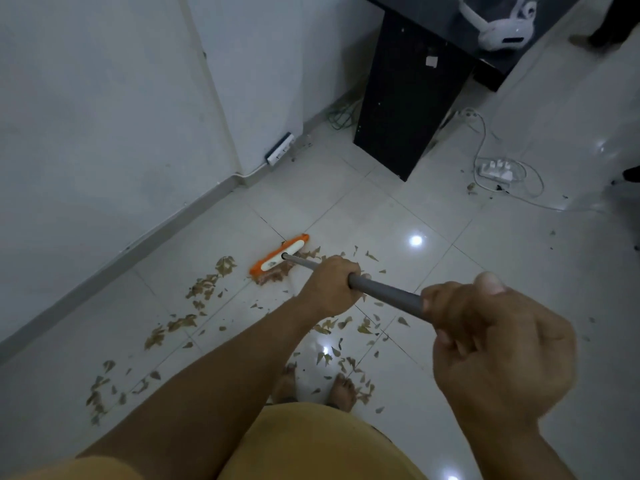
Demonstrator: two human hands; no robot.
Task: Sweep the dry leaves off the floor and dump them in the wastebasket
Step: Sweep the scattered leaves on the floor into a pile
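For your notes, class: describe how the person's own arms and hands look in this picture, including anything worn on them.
Both forearms are bare, with no sleeves in view. The left hand and right hand wear no gloves, and no rings, watch or bands show. A short pale nail shows on the right thumb. Yellow clothing covers the body below.

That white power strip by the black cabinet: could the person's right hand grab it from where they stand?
Probably not. The power strip lies well beyond the broom head, and the right hand is wrapped around the broom handle. The floor between is open, so stepping forward would do.
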